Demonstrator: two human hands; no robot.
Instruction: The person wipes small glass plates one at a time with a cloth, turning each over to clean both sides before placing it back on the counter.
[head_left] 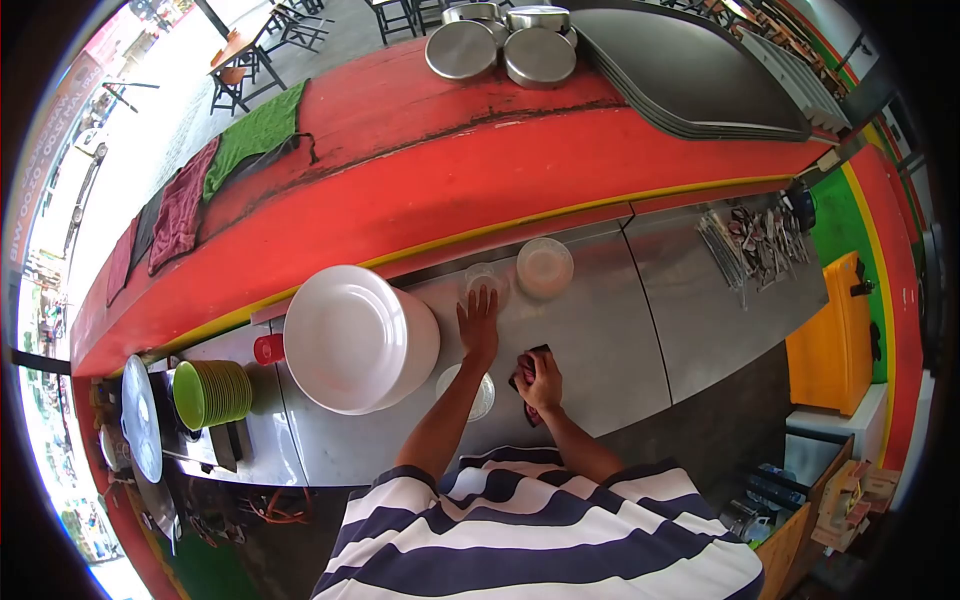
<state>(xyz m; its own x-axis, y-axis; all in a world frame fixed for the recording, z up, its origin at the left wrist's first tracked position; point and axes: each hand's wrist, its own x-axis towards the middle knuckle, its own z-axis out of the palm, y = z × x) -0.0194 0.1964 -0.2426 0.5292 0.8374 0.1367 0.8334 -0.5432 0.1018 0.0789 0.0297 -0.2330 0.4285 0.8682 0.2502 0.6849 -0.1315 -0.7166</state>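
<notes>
My left hand [479, 322] reaches forward over the steel counter, its fingers stretched out and overlapping the near edge of a small clear bowl [480, 272]. In my right hand [542, 384], a dark red cloth [527, 372] is bunched up close over the counter. A frosted, round plastic bowl [545, 268] sits just right of the clear one. Partly hidden under my left forearm is another clear round dish [483, 398]. To the left of that forearm, a tall stack of white plates [350, 340] stands close by.
Green bowls [212, 393] and a red cup [268, 348] stand at the left. Cutlery [755, 240] lies at the right end of the steel counter [600, 320]. Metal tins [540, 56], black trays [690, 75] and cloths [255, 130] rest on the red ledge [400, 170].
</notes>
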